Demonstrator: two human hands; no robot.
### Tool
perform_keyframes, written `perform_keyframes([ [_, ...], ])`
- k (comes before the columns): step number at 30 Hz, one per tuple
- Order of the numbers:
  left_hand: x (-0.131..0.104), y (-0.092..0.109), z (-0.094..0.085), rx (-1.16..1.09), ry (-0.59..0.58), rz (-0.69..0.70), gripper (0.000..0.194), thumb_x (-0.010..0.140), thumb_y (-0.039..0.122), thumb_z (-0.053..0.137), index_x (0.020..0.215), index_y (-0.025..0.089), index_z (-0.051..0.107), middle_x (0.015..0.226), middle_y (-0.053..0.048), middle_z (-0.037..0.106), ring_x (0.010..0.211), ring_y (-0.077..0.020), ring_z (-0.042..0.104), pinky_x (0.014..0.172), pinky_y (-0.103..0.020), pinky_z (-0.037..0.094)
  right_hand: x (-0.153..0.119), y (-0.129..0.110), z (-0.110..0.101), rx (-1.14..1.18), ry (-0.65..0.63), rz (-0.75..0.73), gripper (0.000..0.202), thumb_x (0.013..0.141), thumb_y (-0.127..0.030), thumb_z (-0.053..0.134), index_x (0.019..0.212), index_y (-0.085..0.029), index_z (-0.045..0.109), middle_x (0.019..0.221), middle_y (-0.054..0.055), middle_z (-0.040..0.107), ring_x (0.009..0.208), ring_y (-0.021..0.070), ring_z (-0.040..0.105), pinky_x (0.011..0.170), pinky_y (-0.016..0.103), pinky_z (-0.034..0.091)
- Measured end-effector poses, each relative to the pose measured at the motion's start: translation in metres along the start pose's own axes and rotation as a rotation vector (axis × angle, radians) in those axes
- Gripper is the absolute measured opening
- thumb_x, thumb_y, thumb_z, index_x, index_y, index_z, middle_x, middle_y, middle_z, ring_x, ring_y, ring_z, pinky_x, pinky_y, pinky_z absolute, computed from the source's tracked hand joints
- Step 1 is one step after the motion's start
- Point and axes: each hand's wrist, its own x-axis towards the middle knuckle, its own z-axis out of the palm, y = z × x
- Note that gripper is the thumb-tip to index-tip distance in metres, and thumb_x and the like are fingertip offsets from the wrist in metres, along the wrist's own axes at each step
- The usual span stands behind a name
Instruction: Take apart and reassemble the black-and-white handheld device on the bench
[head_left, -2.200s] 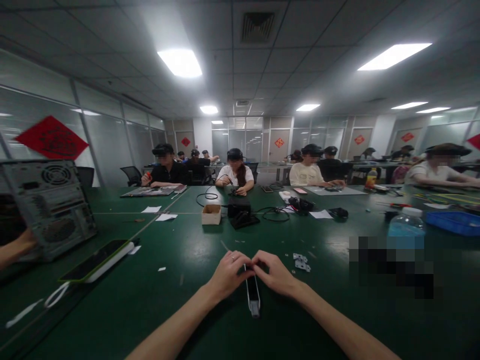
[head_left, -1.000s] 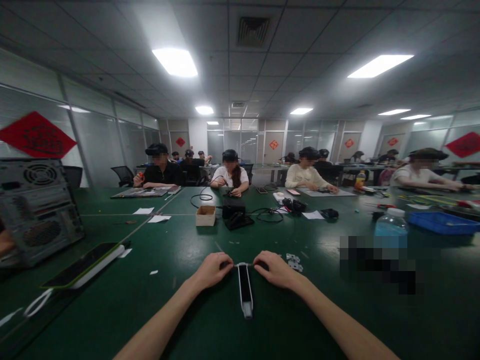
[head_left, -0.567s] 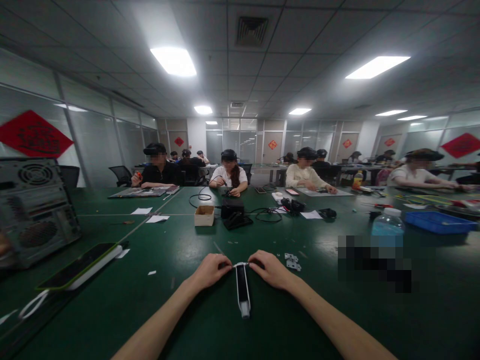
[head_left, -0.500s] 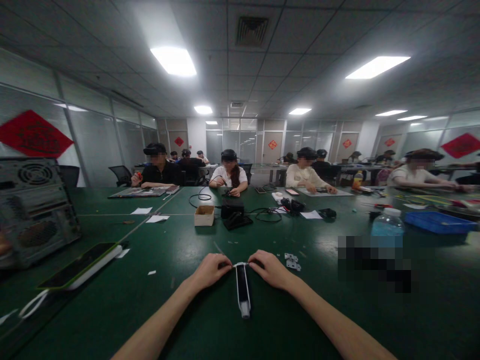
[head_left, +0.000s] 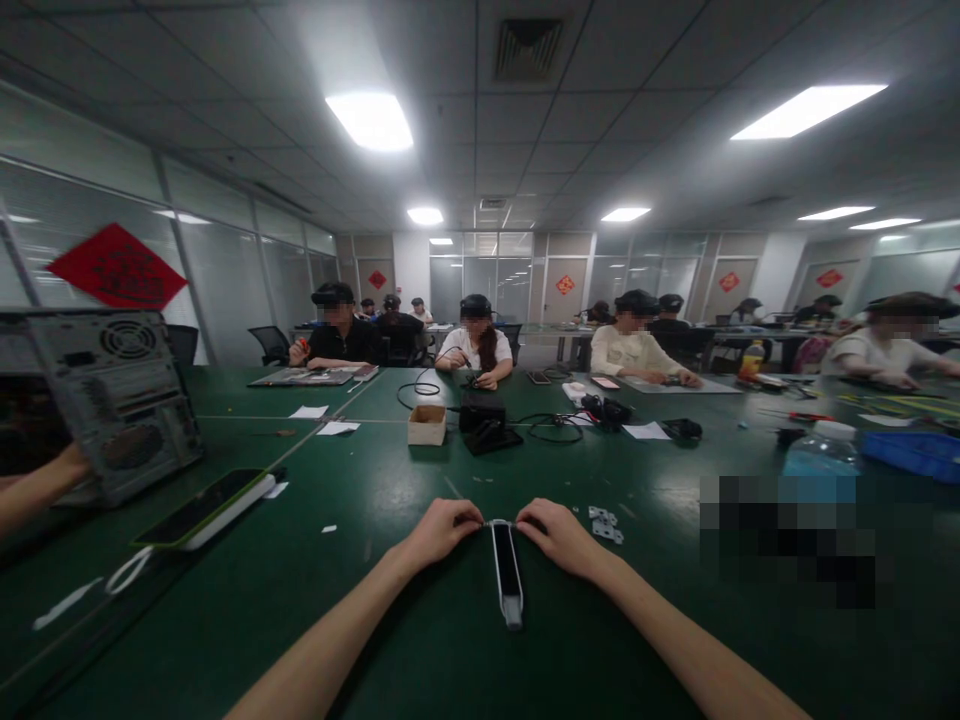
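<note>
A long, narrow device (head_left: 508, 570) lies on the green table, black along its middle with pale edges and a greyish near end. Its kind is not clear. At its far end, a thin light crosspiece runs between my two hands. My left hand (head_left: 448, 528) is closed in a pinch at the left of that end. From the right side, my right hand (head_left: 553, 533) pinches at the same end, its fingertips curled down. The fingertips hide exactly what they grip. Just right of my right hand are small grey metal pieces (head_left: 604, 524).
A computer case (head_left: 150, 440) stands at left, with another person's arm (head_left: 45, 490) beside it. Nearer lies a green-edged phone (head_left: 202, 508). Ahead are a small box (head_left: 427, 426) and black cables (head_left: 555, 428). At right stand a bottle (head_left: 823, 450) and blue tray (head_left: 911, 455).
The view has turned slightly left, so the whole scene sits further right. Both hands stay at the device's far end. More of the other person's arm shows at the computer case.
</note>
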Motion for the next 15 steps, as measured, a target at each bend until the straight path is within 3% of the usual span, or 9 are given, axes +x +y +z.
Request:
perform_keyframes([
  [7, 0.002, -0.003, 0.005, -0.041, 0.061, -0.061, 0.014, 0.083, 0.020, 0.055, 0.093, 0.017, 0.063, 0.089, -0.001, 0.068, 0.080, -0.0130, 0.061, 0.075, -0.024, 0.046, 0.000, 0.001, 0.000, 0.006, -0.016, 0.008, 0.025, 0.091, -0.031, 0.044, 0.097, -0.018, 0.064, 0.097, 0.005, 0.062, 0.091, 0.0160, 0.055, 0.081, 0.029, 0.044],
  [15, 0.002, 0.009, 0.001, -0.067, 0.081, -0.140, 0.012, 0.078, 0.022, 0.057, 0.084, 0.016, 0.065, 0.080, 0.000, 0.067, 0.073, -0.0128, 0.060, 0.069, -0.023, 0.045, 0.001, 0.005, 0.003, -0.005, -0.011, -0.013, 0.024, 0.091, -0.031, 0.045, 0.096, -0.018, 0.065, 0.094, 0.005, 0.062, 0.089, 0.0166, 0.056, 0.080, 0.029, 0.043],
])
